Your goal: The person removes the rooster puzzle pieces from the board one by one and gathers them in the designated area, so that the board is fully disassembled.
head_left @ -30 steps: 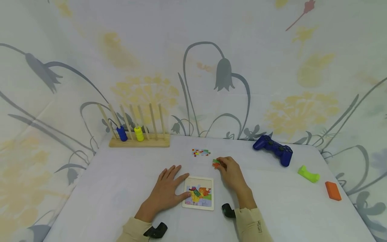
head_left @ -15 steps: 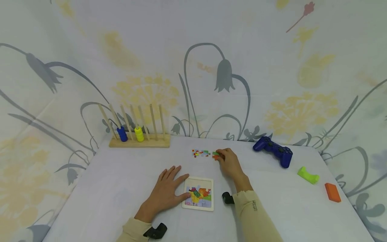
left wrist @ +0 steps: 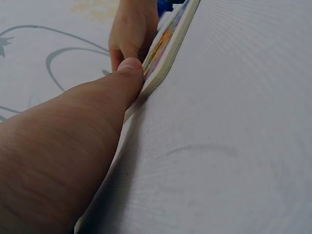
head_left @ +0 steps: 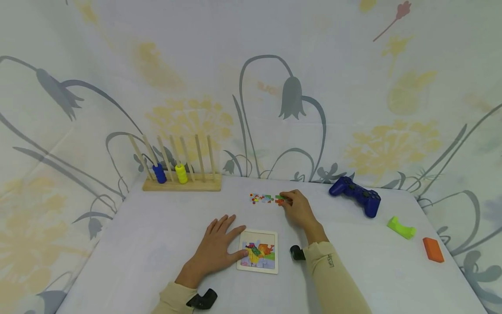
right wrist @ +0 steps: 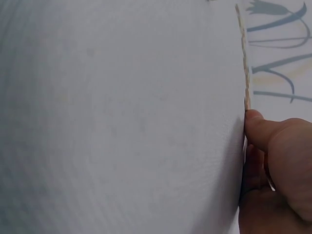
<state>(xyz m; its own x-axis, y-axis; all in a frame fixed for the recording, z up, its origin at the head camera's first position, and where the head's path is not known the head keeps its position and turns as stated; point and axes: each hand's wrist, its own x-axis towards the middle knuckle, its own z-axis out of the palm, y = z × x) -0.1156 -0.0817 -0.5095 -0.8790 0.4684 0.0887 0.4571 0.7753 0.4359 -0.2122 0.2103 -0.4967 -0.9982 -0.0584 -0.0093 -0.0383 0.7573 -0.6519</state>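
Observation:
In the head view my left hand [head_left: 216, 247] lies spread on the white tabletop, its thumb resting on the left edge of a square puzzle tray [head_left: 258, 271]. Joined picture pieces [head_left: 256, 256] fill the tray's lower part, and its upper part shows bare board. Farther back, my right hand [head_left: 299, 211] pinches a green-and-orange jigsaw piece [head_left: 279, 200] at its right side, down on the table. That piece sits at the right end of a row with other small jigsaw pieces [head_left: 260, 198]. In the right wrist view the thumb [right wrist: 254, 117] meets the row's thin edge.
A wooden peg stand [head_left: 182, 186] with blue beads [head_left: 159, 173] and yellow beads [head_left: 181, 174] stands at the back left. To the right lie a blue game controller [head_left: 354, 196], a lime-green curved block [head_left: 401, 227] and an orange block [head_left: 433, 250]. A patterned cloth wall rises behind.
My right hand has moved away from me, carrying the green-and-orange jigsaw piece from in front of the row to its right end. My left hand and the tray have stayed put.

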